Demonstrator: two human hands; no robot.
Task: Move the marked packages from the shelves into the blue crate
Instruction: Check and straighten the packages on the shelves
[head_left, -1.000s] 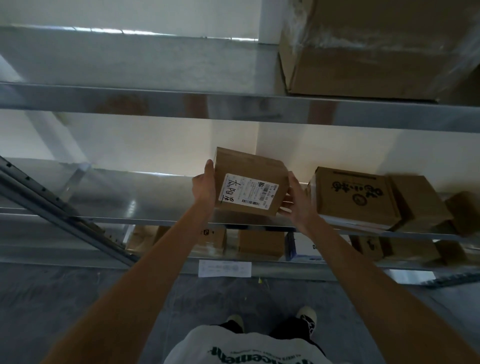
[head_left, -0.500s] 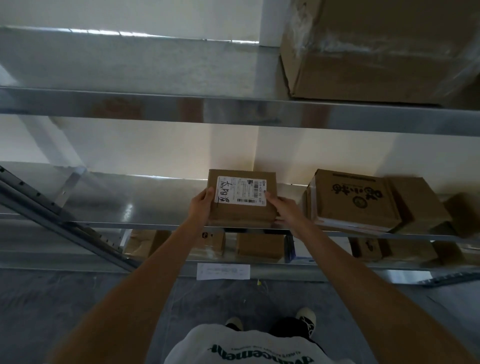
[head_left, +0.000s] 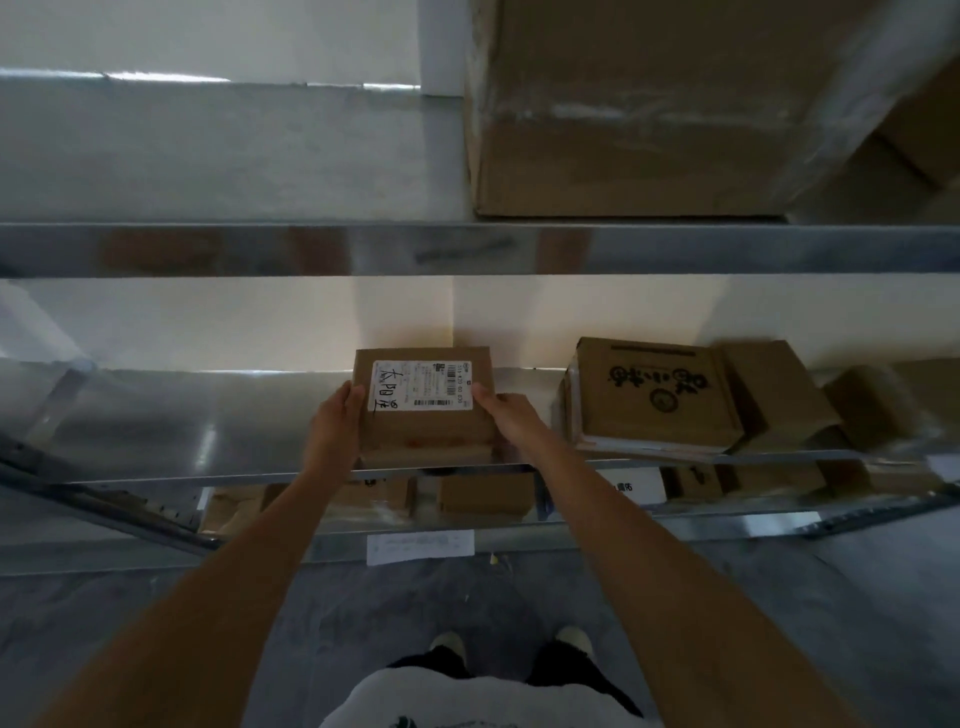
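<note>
A small brown cardboard package (head_left: 427, 426) with a white shipping label and black handwriting on top lies flat on the middle metal shelf (head_left: 182, 431). My left hand (head_left: 332, 431) presses against its left side and my right hand (head_left: 506, 421) against its right side, holding it between them. No blue crate shows in this view.
Right of it on the same shelf lie a printed brown box (head_left: 654, 395) and several smaller cartons (head_left: 779, 395). A large carton (head_left: 649, 114) fills the upper shelf at right. More boxes (head_left: 483, 493) sit on the lower shelf, with a paper tag (head_left: 420, 546) on its edge.
The package was held tilted up above the shelf; both hands have lowered it and laid it flat on the shelf, label facing up, a little further in.
</note>
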